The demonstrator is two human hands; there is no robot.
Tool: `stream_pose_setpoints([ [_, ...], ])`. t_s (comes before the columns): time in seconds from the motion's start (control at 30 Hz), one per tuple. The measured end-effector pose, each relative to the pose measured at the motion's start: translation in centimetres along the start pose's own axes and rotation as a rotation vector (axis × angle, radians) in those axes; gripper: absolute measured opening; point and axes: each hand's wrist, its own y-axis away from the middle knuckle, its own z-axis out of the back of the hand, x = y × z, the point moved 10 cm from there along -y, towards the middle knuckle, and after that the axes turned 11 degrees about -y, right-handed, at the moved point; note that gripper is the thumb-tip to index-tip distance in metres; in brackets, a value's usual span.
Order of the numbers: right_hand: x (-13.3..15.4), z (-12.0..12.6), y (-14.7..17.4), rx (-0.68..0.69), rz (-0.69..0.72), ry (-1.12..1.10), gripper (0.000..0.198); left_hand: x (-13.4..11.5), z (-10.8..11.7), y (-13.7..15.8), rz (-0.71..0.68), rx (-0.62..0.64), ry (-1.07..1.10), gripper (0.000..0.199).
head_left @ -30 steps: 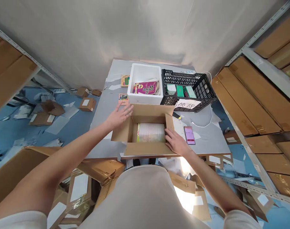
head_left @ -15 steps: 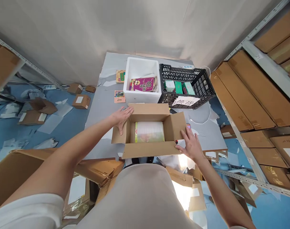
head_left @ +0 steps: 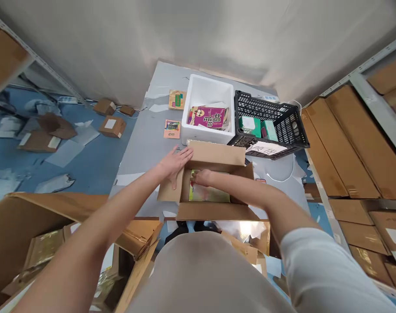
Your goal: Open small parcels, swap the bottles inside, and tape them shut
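An open cardboard box (head_left: 214,213) stands at the near edge of the table, flaps folded outward. Inside it lies a flat rectangular pack (head_left: 211,195) with a pale green and yellow surface; its kind is unclear. My left hand (head_left: 176,164) lies open on the left flap, fingers spread towards the back corner. Into the box reaches my right hand (head_left: 202,178), its fingers bent down at the pack's left end. Those fingertips are partly hidden and blurred, so their grip cannot be made out. The right forearm crosses over the box's right side.
Behind the box stand a white foam box (head_left: 191,134) with purple booklets (head_left: 209,117) and a black crate (head_left: 269,108) holding green-and-white boxes. Two small cards lie left. A large open carton (head_left: 54,200) is at lower left; shelves with cartons (head_left: 357,143) line the right.
My right hand has left the right flap and moved left into the box, onto the pack's left end. My left hand stays on the left flap. The view has shifted slightly.
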Motion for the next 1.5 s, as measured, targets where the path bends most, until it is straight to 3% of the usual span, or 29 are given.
stream_pose_setpoints([
  [0.07,-0.1,-1.5,-3.2,-0.021,0.058,0.039,0.041,-0.1,0.0,0.4,0.038,0.018,0.007,0.136],
  [0.17,-0.7,-3.2,-5.2,-0.046,0.128,0.083,0.043,-0.4,-0.2,1.0,0.109,0.07,-0.002,0.133],
  [0.3,-1.1,-3.9,-6.0,-0.062,0.154,0.108,0.039,-1.5,-0.1,1.7,0.166,0.123,-0.048,0.131],
  [0.4,-1.2,-3.3,-5.2,-0.066,0.092,0.103,0.031,-2.7,0.8,2.6,0.168,0.078,-0.088,0.12],
  [0.5,-1.6,-2.2,-1.8,-0.1,0.012,0.085,0.03,-4.3,1.2,4.1,0.1,0.011,-0.091,0.102],
  [0.63,-2.0,-0.9,6.4,-0.224,-0.044,0.064,0.029,-6.8,0.7,6.8,-0.042,-0.035,-0.01,0.076],
  [0.83,-2.7,-0.1,17.8,-0.448,-0.17,0.042,0.02,-9.7,-0.2,8.7,-0.187,-0.067,-0.118,0.086],
  [1.0,-3.7,-1.0,21.1,-0.46,-0.242,0.025,0.016,-10.1,0.2,6.8,-0.224,-0.225,-0.179,0.048],
  [1.1,-4.0,-0.5,22.0,-0.476,-0.289,0.002,0.018,-10.5,-0.6,6.0,-0.231,-0.219,-0.191,0.041],
  [1.2,-4.0,2.0,23.5,-0.552,-0.343,-0.009,0.02,-10.6,-1.0,6.0,-0.184,-0.202,-0.179,0.041],
  [1.37,-5.2,7.6,29.3,-0.813,-0.504,-0.144,0.017,-8.9,-0.2,7.0,-0.031,-0.212,-0.12,0.041],
  [1.43,-6.4,8.2,32.9,-1.011,-0.575,-0.294,0.02,-7.6,0.1,8.0,0.049,-0.216,-0.11,0.043],
  [1.5,-7.5,7.3,36.4,-1.259,-0.573,-0.479,0.027,-6.3,-0.3,9.5,0.127,-0.201,-0.119,0.047],
])
